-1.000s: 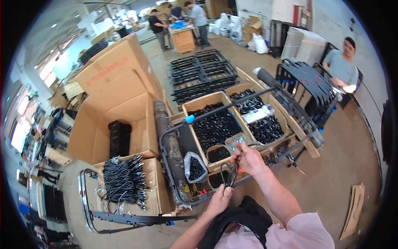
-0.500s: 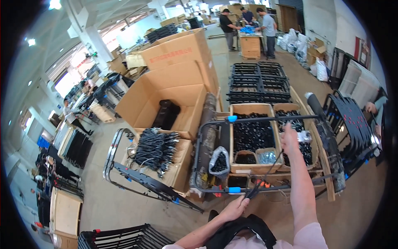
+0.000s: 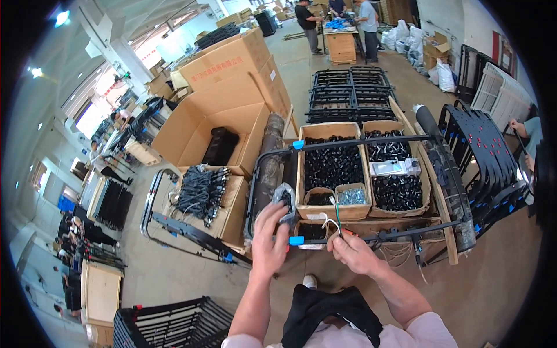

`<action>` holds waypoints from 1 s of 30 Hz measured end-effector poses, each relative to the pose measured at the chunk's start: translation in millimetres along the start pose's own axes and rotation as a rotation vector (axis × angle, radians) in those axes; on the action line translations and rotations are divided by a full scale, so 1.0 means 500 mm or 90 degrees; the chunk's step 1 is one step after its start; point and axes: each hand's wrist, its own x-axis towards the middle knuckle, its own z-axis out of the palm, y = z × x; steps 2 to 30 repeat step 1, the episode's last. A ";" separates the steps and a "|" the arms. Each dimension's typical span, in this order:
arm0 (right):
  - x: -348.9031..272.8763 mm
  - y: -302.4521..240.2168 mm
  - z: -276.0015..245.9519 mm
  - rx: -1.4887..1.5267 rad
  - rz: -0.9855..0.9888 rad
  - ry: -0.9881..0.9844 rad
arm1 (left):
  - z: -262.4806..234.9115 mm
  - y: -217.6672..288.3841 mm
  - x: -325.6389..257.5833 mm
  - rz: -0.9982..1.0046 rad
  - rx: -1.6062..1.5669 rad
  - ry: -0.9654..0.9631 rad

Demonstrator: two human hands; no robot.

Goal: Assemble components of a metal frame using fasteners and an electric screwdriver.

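Your two hands meet at the near bar of a black tube frame (image 3: pixel 348 145) that rings the wooden crates (image 3: pixel 332 168) of black parts; its near bar (image 3: pixel 377 236) runs left to right, rising slightly toward your right, and its long side bars run away from you. Open floor (image 3: pixel 493 278) lies to your right and below the bar, while on your left a carton of cable bundles (image 3: pixel 200 191) and another black frame (image 3: pixel 174 226) on the floor stand close, leaving little room. Your left hand (image 3: pixel 268 239) comes up from the lower edge with forearm nearly upright, fingers (image 3: pixel 277 216) curled around the bar's left end beside a blue clip (image 3: pixel 296 240), touching a clear bag (image 3: pixel 284 197) of dark parts. Your right hand (image 3: pixel 354 254) sits just right of the clip, wrist angled inward, fingers pinched on thin wires (image 3: pixel 332 223), white and green, which curve upward from the bar. A small box of bright screws (image 3: pixel 351 196) stands just beyond. Other people work at a bench (image 3: pixel 342 43) far ahead, well apart from you
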 end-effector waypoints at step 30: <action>-0.017 -0.015 0.005 -0.011 -0.008 -0.016 | 0.022 0.009 0.022 0.002 -0.037 -0.009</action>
